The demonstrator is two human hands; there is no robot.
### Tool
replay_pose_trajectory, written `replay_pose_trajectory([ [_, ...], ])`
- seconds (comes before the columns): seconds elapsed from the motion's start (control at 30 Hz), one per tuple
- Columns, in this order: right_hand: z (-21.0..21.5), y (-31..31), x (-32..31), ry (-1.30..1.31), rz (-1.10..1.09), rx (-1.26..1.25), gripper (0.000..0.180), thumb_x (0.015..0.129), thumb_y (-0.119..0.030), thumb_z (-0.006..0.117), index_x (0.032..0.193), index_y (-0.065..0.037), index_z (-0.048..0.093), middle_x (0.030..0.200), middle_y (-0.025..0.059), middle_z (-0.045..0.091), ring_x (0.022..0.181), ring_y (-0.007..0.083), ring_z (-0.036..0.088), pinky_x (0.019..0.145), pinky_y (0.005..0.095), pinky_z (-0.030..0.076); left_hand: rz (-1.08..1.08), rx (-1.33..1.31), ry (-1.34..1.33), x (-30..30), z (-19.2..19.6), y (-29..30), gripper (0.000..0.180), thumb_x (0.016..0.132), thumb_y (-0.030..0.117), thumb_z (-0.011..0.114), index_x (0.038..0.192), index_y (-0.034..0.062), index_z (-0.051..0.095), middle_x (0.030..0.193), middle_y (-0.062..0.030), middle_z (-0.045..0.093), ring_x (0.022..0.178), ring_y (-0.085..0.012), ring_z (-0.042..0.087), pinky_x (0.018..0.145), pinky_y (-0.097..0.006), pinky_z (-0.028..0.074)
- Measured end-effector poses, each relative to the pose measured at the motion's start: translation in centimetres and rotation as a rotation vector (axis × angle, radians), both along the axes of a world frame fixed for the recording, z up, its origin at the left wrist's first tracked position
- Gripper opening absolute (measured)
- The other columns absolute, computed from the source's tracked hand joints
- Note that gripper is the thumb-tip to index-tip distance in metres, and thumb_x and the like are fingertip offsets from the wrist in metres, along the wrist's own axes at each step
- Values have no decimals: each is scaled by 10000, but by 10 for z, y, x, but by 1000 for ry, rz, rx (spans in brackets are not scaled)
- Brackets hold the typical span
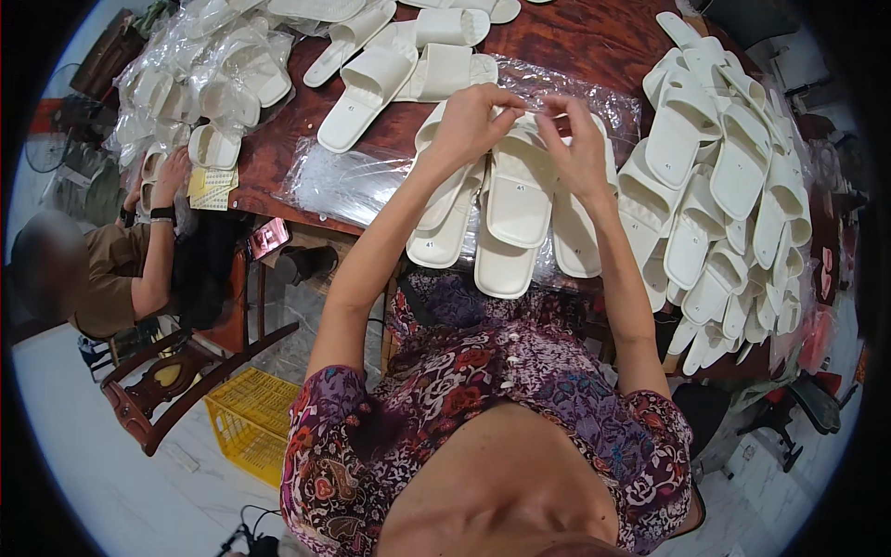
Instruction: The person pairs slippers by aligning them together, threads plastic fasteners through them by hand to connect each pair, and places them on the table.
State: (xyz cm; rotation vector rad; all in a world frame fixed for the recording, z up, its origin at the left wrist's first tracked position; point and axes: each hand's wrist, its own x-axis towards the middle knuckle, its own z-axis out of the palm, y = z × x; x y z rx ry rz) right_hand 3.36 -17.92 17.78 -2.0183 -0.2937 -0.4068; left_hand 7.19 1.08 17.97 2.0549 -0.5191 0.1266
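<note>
Both my hands are raised close together over a group of white slide slippers (520, 190) at the table's near edge. My left hand (471, 123) has thumb and fingers drawn together in a pinch above the toe straps. Facing it, my right hand (577, 147) also has thumb and forefinger curled toward each other. Whatever lies between the fingertips is too small to make out. Under the hands, the slippers overlap in a row, soles toward me. Clear plastic bags (348, 181) lie flat beneath and beside them.
More white slippers (371, 79) lie behind on the dark red table (566, 32). A large heap of slippers (729, 158) rises at right; plastic-wrapped ones (246, 70) are piled at far left. A co-worker's hand (172, 176) touches slippers there. A chair (176, 381) and yellow crate (246, 418) stand lower left.
</note>
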Motion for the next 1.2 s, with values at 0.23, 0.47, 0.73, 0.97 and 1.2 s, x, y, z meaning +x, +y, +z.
replay_pose_trajectory([
  [0.23, -2, -15, -49, 8, 6, -114, 173, 932, -117, 657, 1056, 5, 650, 949, 124, 649, 842, 232, 669, 773, 330, 529, -19, 80, -230, -6, 5, 36, 460, 865, 41, 608, 1323, 81, 619, 1291, -187, 630, 1151, -333, 635, 954, -377, 516],
  [0.47, -14, -16, -79, 57, -131, -222, 263, 917, -176, 696, 1102, -5, 620, 984, 137, 617, 892, 263, 651, 796, 370, 515, 203, 10, -7, -38, -30, 79, 410, 912, 16, 601, 1321, 24, 616, 1222, -155, 634, 1113, -247, 651, 960, -339, 521],
  [0.73, -24, -6, -65, 243, -161, -182, 352, 928, -234, 696, 1145, -2, 545, 902, 129, 627, 770, 246, 649, 694, 379, 522, 405, 42, 209, -52, -56, 89, 348, 903, 165, 672, 1222, 26, 669, 956, -172, 662, 813, -295, 657, 753, -381, 519],
  [0.97, -31, -2, -68, 207, -198, -156, 272, 945, -156, 645, 1133, 7, 535, 847, 122, 629, 710, 222, 638, 665, 350, 523, 440, 155, 6, -62, -49, 79, 294, 937, 153, 646, 1205, 40, 688, 867, -146, 667, 731, -221, 656, 688, -346, 511],
  [1.2, -39, -10, -98, 85, -263, -68, 258, 936, -91, 635, 1153, 21, 551, 873, 134, 624, 730, 213, 631, 692, 336, 529, 480, 15, -19, -104, -32, 51, 276, 925, 69, 624, 1195, 32, 667, 905, -109, 615, 706, -196, 576, 643, -322, 477],
])
